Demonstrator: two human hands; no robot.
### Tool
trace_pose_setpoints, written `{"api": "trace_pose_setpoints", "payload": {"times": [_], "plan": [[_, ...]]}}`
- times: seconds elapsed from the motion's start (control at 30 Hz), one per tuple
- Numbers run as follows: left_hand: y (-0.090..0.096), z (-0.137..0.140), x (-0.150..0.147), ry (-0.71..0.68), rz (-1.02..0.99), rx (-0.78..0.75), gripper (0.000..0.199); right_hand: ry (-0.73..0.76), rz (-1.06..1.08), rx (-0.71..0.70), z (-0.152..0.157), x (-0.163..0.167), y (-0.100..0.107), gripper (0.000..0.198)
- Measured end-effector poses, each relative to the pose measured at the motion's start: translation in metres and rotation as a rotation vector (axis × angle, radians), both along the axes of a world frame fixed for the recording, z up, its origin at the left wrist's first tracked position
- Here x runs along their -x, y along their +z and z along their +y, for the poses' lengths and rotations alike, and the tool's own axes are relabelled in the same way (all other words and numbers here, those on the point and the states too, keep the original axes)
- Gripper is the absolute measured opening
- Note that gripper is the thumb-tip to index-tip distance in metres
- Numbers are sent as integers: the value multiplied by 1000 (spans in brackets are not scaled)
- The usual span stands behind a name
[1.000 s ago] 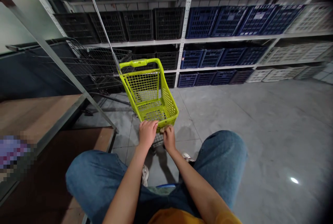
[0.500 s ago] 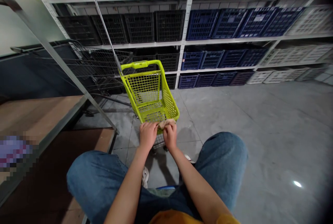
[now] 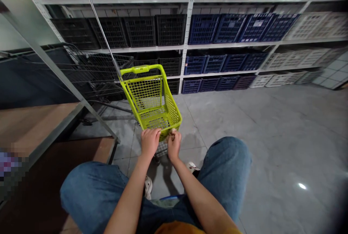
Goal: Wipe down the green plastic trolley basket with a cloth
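A small lime-green child-size shopping cart (image 3: 174,109) stands in front of my knees, its basket showing no goods. My left hand (image 3: 149,142) is closed over the near rim of the basket, fingers curled on top. Beside it, at the near right corner, my right hand (image 3: 174,144) is closed on a bunched beige cloth (image 3: 170,134) pressed against the rim. Most of the cloth is hidden by the fingers. A thin metal pole (image 3: 99,21) rises from the far left corner of the cart.
White shelving (image 3: 187,27) along the wall holds black crates (image 3: 140,31), blue crates (image 3: 203,29) and whitish crates (image 3: 304,27). A dark wire trolley (image 3: 100,65) stands behind the cart. On the left is a metal-framed rack with brown boards (image 3: 89,147). Grey floor (image 3: 272,128) lies to the right.
The cloth has become bunched in my right hand and shows less; before, it stretched along the rim between both hands. My hands have moved slightly apart. The view has shifted a little.
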State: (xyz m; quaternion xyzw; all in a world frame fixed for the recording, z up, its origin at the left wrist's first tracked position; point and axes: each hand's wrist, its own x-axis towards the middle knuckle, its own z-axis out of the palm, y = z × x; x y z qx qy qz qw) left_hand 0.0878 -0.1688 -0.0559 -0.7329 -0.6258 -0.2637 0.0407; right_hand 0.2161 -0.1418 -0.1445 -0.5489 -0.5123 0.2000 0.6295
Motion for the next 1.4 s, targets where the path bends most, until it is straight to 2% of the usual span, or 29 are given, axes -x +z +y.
{"api": "trace_pose_setpoints", "payload": {"times": [0.13, 0.23, 0.27, 0.33, 0.43, 0.5, 0.57, 0.7, 0.77, 0.83, 0.93, 1.0, 1.1, 1.27, 1.33, 1.4], "plan": [[2, 1, 11, -8, 15, 0, 25, 173, -100, -52, -18, 16, -2, 23], [4, 3, 17, -7, 27, 4, 26, 381, -191, -65, -17, 10, 2, 23], [4, 4, 18, -13, 28, 8, 26, 400, -196, -62, -14, 4, 3, 22], [4, 5, 19, -26, 22, 14, 26, 281, -140, -34, -3, -13, 6, 19], [2, 6, 18, -27, 5, 9, 25, -111, 21, 41, 17, -38, 10, 16], [1, 6, 15, -22, -1, 7, 25, -205, 62, 78, 23, -41, 12, 14], [1, 6, 12, -17, -3, 10, 25, -130, 50, 81, 16, -25, 10, 13], [1, 6, 10, -27, 7, 8, 25, 269, -32, 21, -20, 29, -6, 22], [2, 5, 11, -37, 13, 9, 25, 350, -33, 23, -30, 36, -13, 24], [2, 5, 12, -42, 11, 13, 24, 208, 15, 66, -24, 21, -15, 21], [0, 5, 12, -34, 0, 10, 21, -130, 83, 109, 4, -24, -7, 16], [-1, 5, 9, -29, -4, 0, 21, -240, 99, 107, 19, -43, -1, 16], [-2, 5, 4, -31, -3, -14, 21, -180, 86, 108, 19, -32, -4, 16], [0, 3, 2, -34, 4, -23, 22, 156, 68, 153, -16, 13, -32, 20], [1, 2, 4, -36, 3, -28, 22, 156, 89, 179, -19, 9, -27, 17], [1, 2, 4, -33, -5, -35, 22, 25, 118, 152, -11, -7, -9, 16]]}}
